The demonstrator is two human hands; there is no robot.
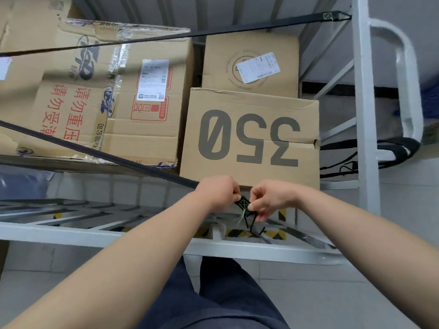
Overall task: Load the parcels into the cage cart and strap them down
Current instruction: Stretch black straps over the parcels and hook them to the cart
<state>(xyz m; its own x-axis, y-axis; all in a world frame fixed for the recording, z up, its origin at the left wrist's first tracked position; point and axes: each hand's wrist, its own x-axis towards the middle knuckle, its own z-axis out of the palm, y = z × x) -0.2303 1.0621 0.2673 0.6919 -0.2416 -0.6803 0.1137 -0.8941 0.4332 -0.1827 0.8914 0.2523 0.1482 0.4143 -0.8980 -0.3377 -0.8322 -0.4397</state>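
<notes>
Dark-blue trousers [225, 293] and two bare forearms are seen nearest the lens, reaching over the white front rail [142, 238] of the cage cart. The lower strap [95, 151], a black webbing band drawn taut on a diagonal from the left side of the cart, is gripped by the curled fingers of the left hand [217, 193]. Its green-stitched strap end [243, 203] is pinched between thumb and fingers of the right hand [273, 199], with the wire hook [257, 231] hanging just below, near the rail but not visibly engaged on it. Three parcels are stowed: the large carton [95, 103] with red print at left, the "350" box [249, 136] just beside it at front right, and the labelled box [251, 65] behind. An upper strap [213, 32] is stretched across the load towards the right corner post [363, 115]; a spare strap [399, 150] is draped on the right-hand bars. Loading is judged largely done and strapping about half done. For the step in hand, tension should be held by the left hand while the hook is turned open side towards the rail and seated fully over a bar. Release is advised only once the hook is seen to bear, since a half-caught hook may spring back. The band is best laid flat and untwisted.
</notes>
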